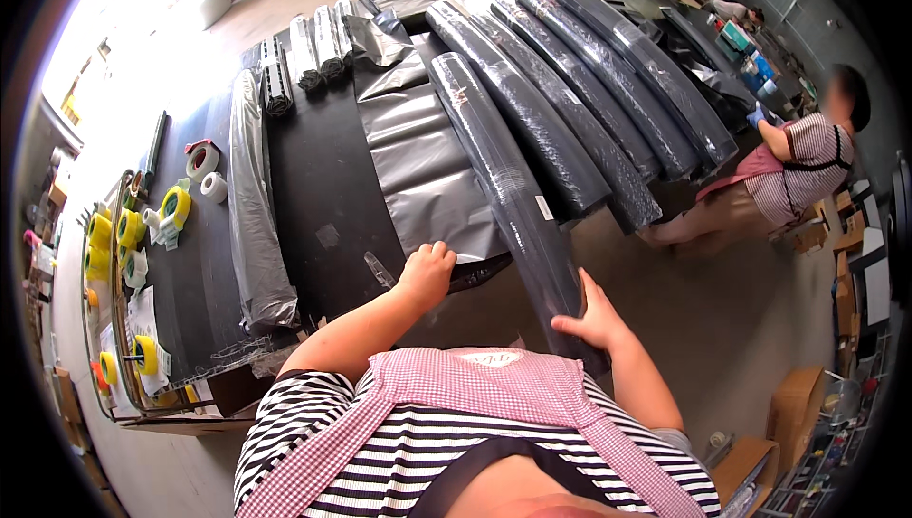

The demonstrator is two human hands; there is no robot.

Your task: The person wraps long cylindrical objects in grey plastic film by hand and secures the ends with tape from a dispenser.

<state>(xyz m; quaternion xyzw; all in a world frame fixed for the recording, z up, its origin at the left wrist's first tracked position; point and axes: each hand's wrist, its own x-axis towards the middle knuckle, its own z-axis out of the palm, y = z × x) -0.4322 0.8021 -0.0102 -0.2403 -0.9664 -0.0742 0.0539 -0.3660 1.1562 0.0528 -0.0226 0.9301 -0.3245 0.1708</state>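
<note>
A long dark roll wrapped in clear film [503, 190] slants toward me over the table's near edge, a small white label on its side. My right hand [598, 314] grips its near end, thumb on top and fingers along the right side. Left of the roll, a silver-grey plastic sheet [418, 143] lies creased across the black table [323, 176]. At the sheet's near left corner my left hand [427, 276] is closed with curled fingers on its edge. What is under those fingertips is hidden.
Several more wrapped rolls [608, 81] lie to the right. A long film-wrapped bundle [255, 205] and shorter rolls [328, 43] are on the left and far side. Tape rolls [174, 207] stand near a metal rack [116, 271]. A co-worker [788, 162] stands at the right.
</note>
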